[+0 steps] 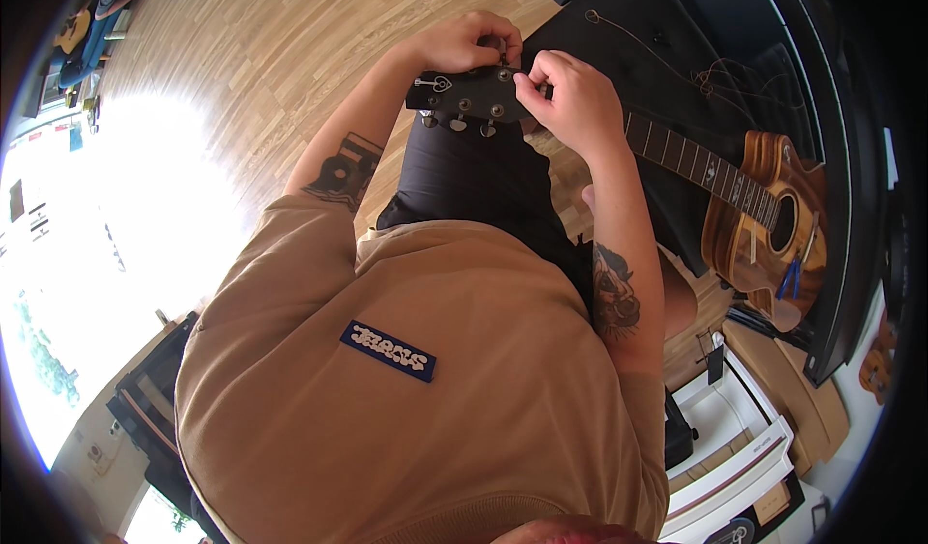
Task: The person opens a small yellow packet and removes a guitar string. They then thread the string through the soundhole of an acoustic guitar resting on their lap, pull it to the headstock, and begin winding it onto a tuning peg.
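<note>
An acoustic guitar lies across in front of me, its black headstock (pixel 462 97) in the middle and its glossy brown wooden body (pixel 766 223) to the right. My left hand (pixel 474 43) is closed at the headstock's far edge, its fingertips around a tuning peg. Just right of it, my right hand (pixel 578 100) pinches with thumb and bent fingers over the headstock, near the start of the neck (pixel 691 157). Whatever is in that pinch is too small to see. Several metal tuning pegs (pixel 459 125) stick out along the near edge.
Thin loose strings (pixel 710 85) lie curled on a black surface (pixel 628 51) at the far right. A blue-handled tool (pixel 791 278) rests on the guitar body. Wood flooring (pixel 251 22) stretches to the far left; a white object (pixel 725 457) stands at lower right.
</note>
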Available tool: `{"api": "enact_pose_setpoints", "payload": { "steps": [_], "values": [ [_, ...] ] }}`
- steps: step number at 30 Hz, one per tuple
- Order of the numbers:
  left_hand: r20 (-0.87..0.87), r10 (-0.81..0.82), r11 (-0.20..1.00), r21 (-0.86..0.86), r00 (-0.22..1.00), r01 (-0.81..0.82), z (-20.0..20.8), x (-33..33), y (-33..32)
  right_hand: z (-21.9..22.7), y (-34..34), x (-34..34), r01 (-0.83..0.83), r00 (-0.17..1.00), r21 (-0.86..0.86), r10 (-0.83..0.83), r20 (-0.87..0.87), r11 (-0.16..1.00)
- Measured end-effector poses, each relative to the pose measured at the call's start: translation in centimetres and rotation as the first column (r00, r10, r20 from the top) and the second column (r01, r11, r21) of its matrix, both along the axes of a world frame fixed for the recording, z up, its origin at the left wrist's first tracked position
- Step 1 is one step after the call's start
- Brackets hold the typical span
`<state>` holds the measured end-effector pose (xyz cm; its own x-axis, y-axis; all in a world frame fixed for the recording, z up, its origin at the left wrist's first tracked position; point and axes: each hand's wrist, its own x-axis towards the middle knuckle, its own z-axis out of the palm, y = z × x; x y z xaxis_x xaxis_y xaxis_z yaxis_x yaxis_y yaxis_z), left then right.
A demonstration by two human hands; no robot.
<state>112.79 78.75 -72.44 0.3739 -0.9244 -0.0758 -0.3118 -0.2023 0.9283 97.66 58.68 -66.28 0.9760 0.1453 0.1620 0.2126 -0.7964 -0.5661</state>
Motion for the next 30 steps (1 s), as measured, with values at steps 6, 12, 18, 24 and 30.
{"api": "enact_pose_setpoints", "payload": {
  "steps": [6, 12, 18, 24, 30],
  "values": [
    [0.046, 0.022, 0.996, -0.086, 0.999, -0.018, -0.6, -0.2, 0.0, -0.1, 0.0, 0.0, -0.005, 1.0, -0.008, 0.005, 0.026, 1.0],
    [0.04, 0.028, 0.999, -0.041, 0.999, -0.026, -0.5, -0.1, 0.0, 0.0, 0.0, -0.1, -0.003, 1.0, -0.01, 0.003, 0.018, 1.0],
    [-0.089, 0.127, 0.983, -0.119, 0.988, -0.137, -0.5, -0.7, -0.2, 0.0, 0.0, -0.1, -0.007, 0.999, 0.004, 0.007, 0.046, 1.0],
    [0.114, 0.057, 0.99, -0.135, 0.992, -0.042, -1.2, 0.0, 0.0, 0.0, 0.0, -0.1, -0.003, 1.0, -0.004, 0.003, 0.03, 1.0],
    [-0.009, 0.075, 0.983, -0.169, 0.997, -0.075, -0.5, -0.4, 0.0, -0.1, -0.1, -0.1, -0.008, 0.999, -0.014, 0.009, 0.046, 1.0]
  ]
}}
